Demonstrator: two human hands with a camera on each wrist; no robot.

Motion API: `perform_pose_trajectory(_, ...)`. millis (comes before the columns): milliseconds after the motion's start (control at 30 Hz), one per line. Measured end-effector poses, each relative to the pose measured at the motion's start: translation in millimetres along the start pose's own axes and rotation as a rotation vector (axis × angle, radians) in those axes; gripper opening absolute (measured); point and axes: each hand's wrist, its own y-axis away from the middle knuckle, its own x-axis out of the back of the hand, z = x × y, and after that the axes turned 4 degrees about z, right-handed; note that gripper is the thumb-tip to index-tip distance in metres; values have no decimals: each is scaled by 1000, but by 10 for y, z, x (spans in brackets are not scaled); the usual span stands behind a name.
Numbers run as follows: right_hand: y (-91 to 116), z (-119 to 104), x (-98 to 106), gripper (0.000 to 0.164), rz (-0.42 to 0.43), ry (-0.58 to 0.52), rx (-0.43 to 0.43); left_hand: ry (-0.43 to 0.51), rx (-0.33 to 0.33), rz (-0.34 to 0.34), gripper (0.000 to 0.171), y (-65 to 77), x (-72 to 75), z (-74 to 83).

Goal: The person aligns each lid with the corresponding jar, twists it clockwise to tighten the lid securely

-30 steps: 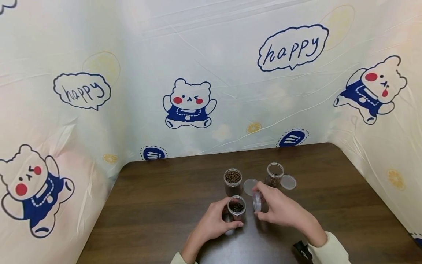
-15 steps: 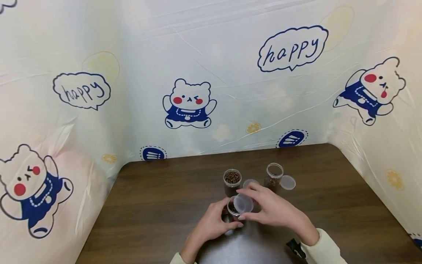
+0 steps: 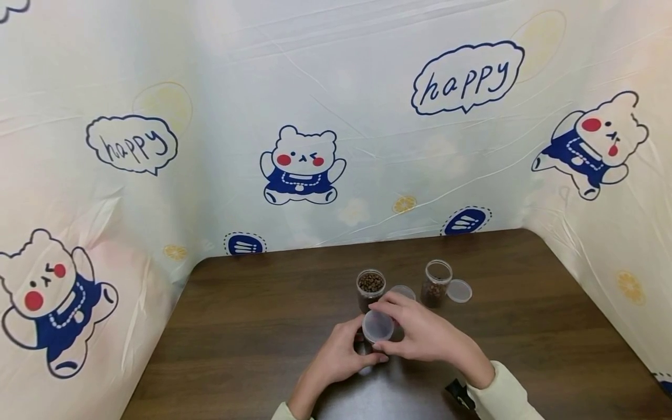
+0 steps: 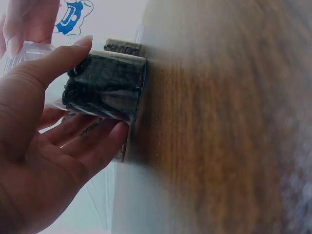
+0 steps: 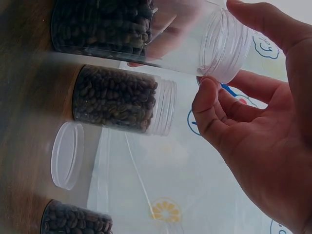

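Observation:
A clear plastic jar (image 4: 105, 85), partly filled with dark coffee beans, stands upright on the table. My left hand (image 3: 340, 353) grips its side, thumb in front and fingers curled behind. Over the jar's mouth sits a translucent lid (image 3: 378, 325), level with the rim. My right hand (image 3: 422, 331) pinches the lid's edge between thumb and fingers, as the right wrist view also shows. Just behind, an open jar (image 3: 371, 284) is filled with brown coffee beans almost to its neck. Farther right stands another open jar (image 3: 437, 283), holding fewer beans.
One loose lid (image 3: 404, 293) lies between the two open jars, partly covered by my right hand. Another lid (image 3: 459, 291) lies right of the far jar. Patterned sheeting (image 3: 315, 87) rises behind the brown table (image 3: 252, 326). A black strap (image 3: 459, 395) shows by my right sleeve.
My right hand has moved left with the lid, turning it from upright on edge to flat over the jar's mouth. My left hand has stayed around the jar.

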Motion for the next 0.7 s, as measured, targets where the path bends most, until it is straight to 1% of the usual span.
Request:
perform_pose_trajectory(300, -14, -2, 1, 59, -3, 9, 13, 2, -3, -4, 61, 1, 10, 7)
perform_pose_trajectory(500, -16, 0, -9, 59, -10, 9, 6, -7, -11, 4, 61, 2, 3, 11)
perform_pose_trajectory(700, -15, -9, -18, 59, 8, 18, 4, -7, -10, 2, 63, 3, -1, 15)
